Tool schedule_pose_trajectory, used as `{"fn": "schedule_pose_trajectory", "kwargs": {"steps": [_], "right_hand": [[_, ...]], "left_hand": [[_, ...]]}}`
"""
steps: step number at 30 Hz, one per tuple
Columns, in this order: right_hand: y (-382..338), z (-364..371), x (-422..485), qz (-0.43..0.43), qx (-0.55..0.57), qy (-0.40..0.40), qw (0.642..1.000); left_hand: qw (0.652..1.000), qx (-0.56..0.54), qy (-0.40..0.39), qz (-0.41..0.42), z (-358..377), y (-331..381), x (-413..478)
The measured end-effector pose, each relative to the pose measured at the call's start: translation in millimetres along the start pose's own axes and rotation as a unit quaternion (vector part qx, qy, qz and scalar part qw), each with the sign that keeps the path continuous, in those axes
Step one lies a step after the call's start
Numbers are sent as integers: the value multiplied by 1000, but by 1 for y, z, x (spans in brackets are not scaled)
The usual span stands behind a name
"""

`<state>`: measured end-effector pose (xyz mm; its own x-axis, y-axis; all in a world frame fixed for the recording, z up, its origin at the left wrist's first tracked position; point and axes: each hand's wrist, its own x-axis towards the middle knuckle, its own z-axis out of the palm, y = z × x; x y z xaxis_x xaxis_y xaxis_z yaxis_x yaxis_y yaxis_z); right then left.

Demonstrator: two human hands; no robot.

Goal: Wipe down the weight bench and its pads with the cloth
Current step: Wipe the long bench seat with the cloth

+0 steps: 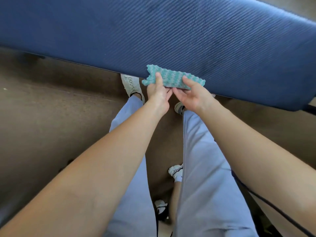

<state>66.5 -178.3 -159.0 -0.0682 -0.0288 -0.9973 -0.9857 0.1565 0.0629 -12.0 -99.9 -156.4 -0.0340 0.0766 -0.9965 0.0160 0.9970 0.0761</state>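
The person holds the folded teal cloth (174, 78) at the near edge of the blue bench pad (153, 31), one end in each hand. The left hand (158, 98) pinches the left end with its thumb on top. The right hand (193, 96) pinches the right end the same way. This two-handed hold probably serves to fold or straighten the cloth into a flat wiping face. The pad's ribbed covering fills the upper view. Below it lies brown carpet (51, 117), where the person stands in white shoes (130, 82). A black cable (273, 206) trails at the right.
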Motion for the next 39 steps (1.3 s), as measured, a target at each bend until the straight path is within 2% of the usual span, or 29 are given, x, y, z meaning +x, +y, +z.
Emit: {"fn": "schedule_pose_trajectory", "kwargs": {"steps": [4, 10, 23, 29, 32, 36, 39], "right_hand": [[37, 39, 1, 13, -12, 5, 1000], [94, 117, -1, 44, -16, 17, 999], [196, 252, 7, 98, -137, 48, 985], [248, 327, -15, 129, -133, 30, 982], [276, 360, -22, 139, -123, 36, 982], [316, 399, -25, 147, -135, 2, 980], [337, 420, -26, 163, -190, -45, 967]], "left_hand": [[999, -5, 39, -5, -30, 47, -3], [996, -27, 81, 29, -73, 120, 3], [976, -70, 188, 81, -156, 258, 17], [955, -87, 260, 111, -200, 332, 30], [954, -84, 267, 111, -225, 369, 33], [954, -71, 258, 133, -263, 416, 41], [948, -8, 262, 179, -290, 449, 47]]}}
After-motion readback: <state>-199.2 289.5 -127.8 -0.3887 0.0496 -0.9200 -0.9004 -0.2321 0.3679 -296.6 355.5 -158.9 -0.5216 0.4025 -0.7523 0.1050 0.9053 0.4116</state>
